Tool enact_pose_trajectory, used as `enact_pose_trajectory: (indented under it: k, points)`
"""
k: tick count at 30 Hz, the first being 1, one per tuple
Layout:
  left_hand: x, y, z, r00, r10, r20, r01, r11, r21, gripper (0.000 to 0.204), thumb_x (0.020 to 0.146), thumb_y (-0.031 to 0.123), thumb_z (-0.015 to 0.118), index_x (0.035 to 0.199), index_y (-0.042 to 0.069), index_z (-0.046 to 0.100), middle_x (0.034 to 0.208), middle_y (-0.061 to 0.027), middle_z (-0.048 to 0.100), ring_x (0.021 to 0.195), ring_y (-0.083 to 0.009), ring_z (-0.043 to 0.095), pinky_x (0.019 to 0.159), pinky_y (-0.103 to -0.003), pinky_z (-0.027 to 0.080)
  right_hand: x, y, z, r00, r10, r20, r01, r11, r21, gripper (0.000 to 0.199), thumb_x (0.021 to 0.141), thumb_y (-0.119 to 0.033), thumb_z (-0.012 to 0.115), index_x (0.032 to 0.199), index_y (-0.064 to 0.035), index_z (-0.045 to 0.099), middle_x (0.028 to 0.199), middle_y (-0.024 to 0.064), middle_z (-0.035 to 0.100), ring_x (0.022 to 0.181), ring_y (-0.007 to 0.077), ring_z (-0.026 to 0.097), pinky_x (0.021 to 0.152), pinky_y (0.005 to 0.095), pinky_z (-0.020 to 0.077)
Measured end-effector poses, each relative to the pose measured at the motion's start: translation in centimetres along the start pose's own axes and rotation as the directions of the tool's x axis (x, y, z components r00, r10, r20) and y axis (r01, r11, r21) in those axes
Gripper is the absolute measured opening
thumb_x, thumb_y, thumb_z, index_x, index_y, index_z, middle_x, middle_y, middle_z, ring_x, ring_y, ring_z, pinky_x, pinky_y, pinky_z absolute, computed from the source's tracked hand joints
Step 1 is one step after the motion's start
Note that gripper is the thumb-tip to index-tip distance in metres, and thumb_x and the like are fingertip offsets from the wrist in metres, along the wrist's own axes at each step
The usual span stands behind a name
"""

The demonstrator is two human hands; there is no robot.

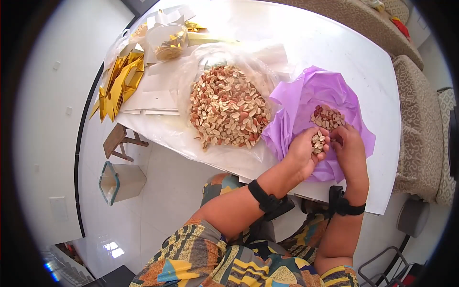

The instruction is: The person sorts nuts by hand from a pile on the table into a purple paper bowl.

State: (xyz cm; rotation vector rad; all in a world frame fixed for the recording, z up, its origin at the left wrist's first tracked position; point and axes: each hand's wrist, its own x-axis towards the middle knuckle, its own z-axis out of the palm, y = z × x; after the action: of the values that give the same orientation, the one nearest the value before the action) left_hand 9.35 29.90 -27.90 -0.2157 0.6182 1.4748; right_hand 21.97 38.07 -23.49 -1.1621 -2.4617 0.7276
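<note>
My left hand (302,152) is cupped palm up over the purple plastic bag (351,95), its fingers curled around a small handful of peanuts (318,142). Close beside it, my right hand (351,150) has thumb and fingers pinched together near the left fingertips; whatever they hold is hidden. Inside the spread-out bag, just beyond both hands, lies a small heap of peanuts (327,117), some with red skins. To the left, a far larger peanut pile (228,109), mostly pale split halves, spreads over a clear plastic bag (184,88).
Gold foil pieces (123,81) and a clear round tub (167,42) crowd the far left of the white table (344,45). A wooden stool (122,142) and a waste bin (125,182) stand on the floor at left. A patterned sofa (415,124) flanks the right side.
</note>
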Motion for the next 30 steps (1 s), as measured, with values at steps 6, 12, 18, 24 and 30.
enact_pose_trajectory:
  k: [6,12,18,24,30]
  points:
    - [-0.1,0.0,0.0,1.0,0.0,-0.009,0.0,1.0,0.003,0.024,0.105,0.023,0.045,0.099,0.005,0.059,0.087,-0.0065,0.062,0.072,-0.0173,0.058,0.053,-0.026,0.044,0.0,0.2,0.1,1.0,-0.025,-0.009,0.025,0.999,-0.024,0.01,0.078,0.005,0.066,0.088,0.0029,0.063,0.091,0.0203,0.062,0.091,0.0399,0.061,0.079,0.0462,0.0491]
    - [0.0,-0.1,0.0,1.0,0.001,-0.002,-0.001,1.0,0.004,0.023,0.104,0.023,0.046,0.1,0.005,0.06,0.087,-0.0064,0.062,0.072,-0.0173,0.058,0.053,-0.026,0.043,0.1,1.2,0.1,0.999,0.046,-0.009,-0.046,0.997,0.055,0.01,0.08,0.006,0.063,0.09,0.0032,0.062,0.088,0.0201,0.062,0.084,0.0378,0.062,0.075,0.0441,0.0497]
    - [-0.1,0.0,0.2,1.0,0.003,-0.013,-0.003,1.0,0.016,0.024,0.105,0.023,0.045,0.1,0.006,0.06,0.087,-0.0062,0.062,0.072,-0.0174,0.058,0.054,-0.027,0.043,0.3,-1.3,-1.1,0.987,0.163,-0.014,-0.146,0.914,0.38,0.009,0.087,0.008,0.062,0.094,0.0028,0.063,0.084,0.0098,0.062,0.074,0.0179,0.063,0.066,0.0313,0.0505]
    - [-0.1,-0.1,0.1,1.0,0.015,-0.004,-0.015,0.999,0.041,0.024,0.105,0.025,0.044,0.102,0.008,0.06,0.085,-0.0041,0.063,0.073,-0.0167,0.059,0.056,-0.028,0.045,0.3,-2.9,-1.2,0.995,-0.029,-0.092,0.078,0.797,0.599,0.012,0.087,0.01,0.063,0.097,0.0022,0.066,0.092,0.0037,0.063,0.079,0.0113,0.062,0.071,0.0247,0.052]
    - [-0.1,-0.3,0.5,0.999,0.025,-0.039,-0.023,0.998,0.056,0.024,0.104,0.028,0.044,0.099,0.01,0.059,0.082,-0.002,0.062,0.069,-0.0141,0.058,0.054,-0.028,0.042,0.0,-2.9,-1.1,0.993,-0.117,0.01,0.081,0.738,0.669,0.014,0.086,0.01,0.065,0.098,0.0027,0.066,0.098,0.0053,0.064,0.083,0.0115,0.063,0.073,0.0254,0.0527]
